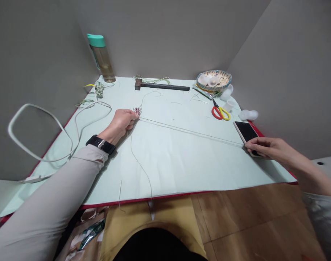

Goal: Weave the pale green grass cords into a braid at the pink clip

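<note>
Head view: left hand, fingers closed, pinches a small dark-red piece over the desk; right hand, fingers together near the phone, grips thread running straight between both hands.

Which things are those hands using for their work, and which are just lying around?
Seem part of the work:
thread, stretched between left hand and right hand
small dark-red piece, in the left hand
scissors, perhaps, though not held

Probably just lying about:
water bottle
hammer
phone
white cable
</note>
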Demonstrator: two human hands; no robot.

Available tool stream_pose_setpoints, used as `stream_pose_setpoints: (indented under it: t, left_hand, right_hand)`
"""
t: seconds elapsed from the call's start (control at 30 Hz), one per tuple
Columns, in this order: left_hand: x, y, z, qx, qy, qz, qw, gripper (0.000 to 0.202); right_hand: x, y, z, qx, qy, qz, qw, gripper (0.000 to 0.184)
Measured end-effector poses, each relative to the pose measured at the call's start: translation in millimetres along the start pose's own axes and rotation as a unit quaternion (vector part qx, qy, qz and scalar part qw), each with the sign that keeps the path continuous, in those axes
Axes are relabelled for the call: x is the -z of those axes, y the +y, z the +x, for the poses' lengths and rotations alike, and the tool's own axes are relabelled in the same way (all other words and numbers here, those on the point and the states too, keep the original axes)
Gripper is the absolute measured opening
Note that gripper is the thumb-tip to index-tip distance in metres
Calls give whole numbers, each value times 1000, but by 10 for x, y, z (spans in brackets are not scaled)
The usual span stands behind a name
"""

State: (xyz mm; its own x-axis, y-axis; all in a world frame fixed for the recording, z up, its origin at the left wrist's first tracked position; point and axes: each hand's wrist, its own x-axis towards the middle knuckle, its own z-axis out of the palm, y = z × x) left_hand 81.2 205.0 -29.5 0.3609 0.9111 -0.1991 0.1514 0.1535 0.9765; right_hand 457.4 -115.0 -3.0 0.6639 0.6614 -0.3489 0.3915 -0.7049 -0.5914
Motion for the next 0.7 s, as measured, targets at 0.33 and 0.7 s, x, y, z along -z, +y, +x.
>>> stream_pose_setpoints:
  t: [0.33,0.7]
  left_hand:
    - [7,-4,11,10,0,-2,1000,28]
    - [0,-2,2,7,1,-7,1000,30]
  right_hand:
    - [13,18,-14,-4,20,-22,1000,92]
    - [38,64,-25,61,85,-63,993,82]
